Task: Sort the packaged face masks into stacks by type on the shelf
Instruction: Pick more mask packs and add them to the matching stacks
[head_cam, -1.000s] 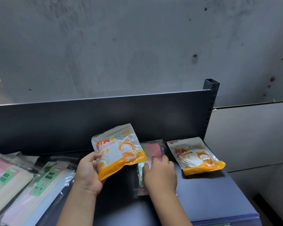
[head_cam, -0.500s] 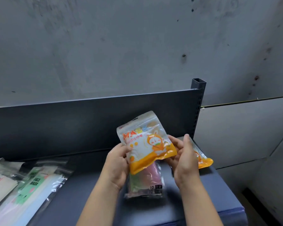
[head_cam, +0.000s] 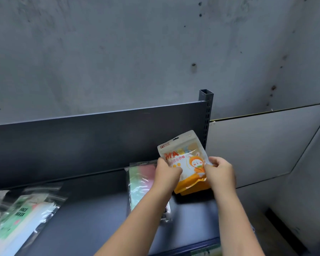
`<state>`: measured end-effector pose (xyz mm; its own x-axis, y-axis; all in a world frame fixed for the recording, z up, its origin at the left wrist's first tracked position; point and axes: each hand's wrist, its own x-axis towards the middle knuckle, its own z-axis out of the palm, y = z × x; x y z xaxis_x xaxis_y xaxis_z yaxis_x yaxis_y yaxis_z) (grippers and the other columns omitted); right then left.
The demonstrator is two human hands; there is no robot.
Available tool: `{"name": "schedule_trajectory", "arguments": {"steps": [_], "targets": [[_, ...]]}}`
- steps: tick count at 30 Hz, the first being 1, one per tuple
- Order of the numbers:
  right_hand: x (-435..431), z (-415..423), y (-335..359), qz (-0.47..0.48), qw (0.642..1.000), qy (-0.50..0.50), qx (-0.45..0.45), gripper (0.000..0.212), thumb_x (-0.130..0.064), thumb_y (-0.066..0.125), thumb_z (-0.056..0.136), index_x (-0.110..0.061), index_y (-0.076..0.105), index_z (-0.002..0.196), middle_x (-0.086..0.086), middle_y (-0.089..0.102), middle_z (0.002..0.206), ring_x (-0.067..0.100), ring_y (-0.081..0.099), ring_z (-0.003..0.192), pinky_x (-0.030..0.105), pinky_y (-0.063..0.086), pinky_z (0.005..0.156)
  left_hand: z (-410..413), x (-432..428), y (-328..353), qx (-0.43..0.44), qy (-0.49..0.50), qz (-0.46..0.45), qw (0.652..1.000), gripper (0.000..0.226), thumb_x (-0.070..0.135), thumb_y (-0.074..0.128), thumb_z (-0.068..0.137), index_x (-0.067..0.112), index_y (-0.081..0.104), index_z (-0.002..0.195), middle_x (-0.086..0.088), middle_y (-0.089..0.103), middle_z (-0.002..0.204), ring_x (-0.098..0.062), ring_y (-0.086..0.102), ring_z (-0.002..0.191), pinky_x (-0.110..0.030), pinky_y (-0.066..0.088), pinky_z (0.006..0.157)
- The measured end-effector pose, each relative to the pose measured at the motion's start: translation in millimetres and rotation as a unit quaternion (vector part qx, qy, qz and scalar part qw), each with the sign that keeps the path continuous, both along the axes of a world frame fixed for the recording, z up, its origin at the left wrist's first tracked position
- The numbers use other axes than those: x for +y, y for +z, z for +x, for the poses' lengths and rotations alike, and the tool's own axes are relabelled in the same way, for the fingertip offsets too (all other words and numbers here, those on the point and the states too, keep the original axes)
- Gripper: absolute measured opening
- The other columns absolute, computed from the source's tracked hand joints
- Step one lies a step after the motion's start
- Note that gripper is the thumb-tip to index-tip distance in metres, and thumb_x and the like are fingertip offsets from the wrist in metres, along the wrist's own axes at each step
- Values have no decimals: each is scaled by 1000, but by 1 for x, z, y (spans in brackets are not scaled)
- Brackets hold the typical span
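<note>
An orange-and-white mask pouch point(head_cam: 185, 154) with a cartoon figure is gripped at both sides, my left hand point(head_cam: 167, 171) on its left edge and my right hand point(head_cam: 221, 172) on its right. It sits tilted at the shelf's far right, over a second orange pouch point(head_cam: 190, 189) whose lower edge shows beneath. Just left lies a clear pack of pastel pink-and-green masks point(head_cam: 140, 180), partly hidden by my left forearm. At the far left lie clear "FACE MASK" packs point(head_cam: 22, 217) with green labels.
The dark grey shelf point(head_cam: 92, 215) has a back panel point(head_cam: 81, 143) and a slotted upright post point(head_cam: 206, 115) at its right end. Behind is a concrete wall; to the right a grey panel drops below the shelf's edge.
Both hands carried the orange pouch to the right, from above the pastel pack to over the other orange pouch by the post. The pastel pack now lies uncovered.
</note>
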<state>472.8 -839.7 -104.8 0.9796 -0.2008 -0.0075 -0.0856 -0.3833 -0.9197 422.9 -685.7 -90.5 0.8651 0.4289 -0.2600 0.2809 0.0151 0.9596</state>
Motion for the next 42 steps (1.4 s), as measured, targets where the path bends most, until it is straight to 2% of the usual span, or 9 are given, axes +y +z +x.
{"name": "schedule_trajectory", "arguments": {"steps": [4, 8, 13, 16, 20, 24, 32, 40, 42], "targets": [[-6, -1, -10, -49, 999, -8, 3, 32, -16, 61, 90, -16, 72, 120, 2, 73, 103, 26, 66, 98, 40, 58, 82, 7, -13, -1, 40, 13, 20, 999, 52, 11, 59, 79, 15, 47, 130, -6, 65, 114, -24, 69, 99, -48, 64, 86], [-6, -2, -18, -94, 995, -14, -12, 27, -16, 58, 90, -15, 75, 111, 6, 75, 106, 31, 64, 100, 43, 58, 83, 13, -26, 6, 80, 3, 102, 992, 63, 15, 54, 79, 15, 39, 140, -9, 64, 119, -30, 67, 106, -47, 61, 91], [-5, 0, -24, -83, 996, -16, -11, 26, -17, 61, 90, -12, 75, 112, 11, 75, 111, 35, 65, 103, 42, 56, 85, 18, -38, 1, 124, 23, 120, 985, 69, 15, 55, 81, 14, 36, 147, -15, 58, 137, -37, 58, 122, -51, 52, 105], [-6, 3, -27, -92, 995, -20, -14, 29, -17, 59, 92, -14, 76, 114, 12, 74, 115, 36, 65, 106, 41, 55, 86, 17, -48, -5, 150, 2, 188, 971, 73, 22, 60, 86, 14, 31, 152, -16, 47, 149, -39, 49, 134, -48, 43, 113], [-8, 3, -29, -99, 995, -25, -20, 32, -14, 55, 93, -13, 76, 118, 14, 73, 117, 38, 64, 109, 41, 54, 88, 14, -52, -12, 156, -39, 241, 957, 74, 28, 61, 89, 14, 29, 154, -15, 42, 153, -39, 46, 138, -46, 41, 115], [-8, 2, -28, -103, 994, -27, -22, 29, -13, 54, 94, -9, 76, 113, 16, 73, 113, 39, 64, 104, 43, 56, 86, 14, -48, -15, 136, -25, 222, 965, 62, 25, 58, 90, 13, 37, 148, -16, 48, 149, -40, 50, 134, -48, 44, 112], [-6, 2, -26, -136, 990, -19, -21, 33, -19, 52, 98, -14, 74, 122, 12, 72, 118, 35, 65, 107, 46, 58, 89, 11, -41, -20, 93, -11, 230, 969, 51, 24, 63, 95, 11, 46, 142, -13, 53, 148, -35, 56, 132, -44, 48, 110], [-3, -3, -19, -131, 991, -18, -15, 28, -9, 56, 91, -15, 77, 110, 10, 73, 113, 31, 65, 103, 39, 56, 84, 12, -41, -23, 83, 3, 223, 971, 52, 27, 66, 96, 11, 47, 141, -13, 53, 149, -35, 55, 134, -44, 48, 111], [-3, -4, -18, -128, 992, -17, -12, 28, -11, 55, 91, -17, 74, 111, 10, 73, 113, 31, 65, 104, 41, 58, 85, 11, -41, -24, 81, 10, 212, 974, 51, 27, 64, 95, 11, 47, 141, -12, 53, 149, -36, 55, 133, -44, 48, 110]]}}
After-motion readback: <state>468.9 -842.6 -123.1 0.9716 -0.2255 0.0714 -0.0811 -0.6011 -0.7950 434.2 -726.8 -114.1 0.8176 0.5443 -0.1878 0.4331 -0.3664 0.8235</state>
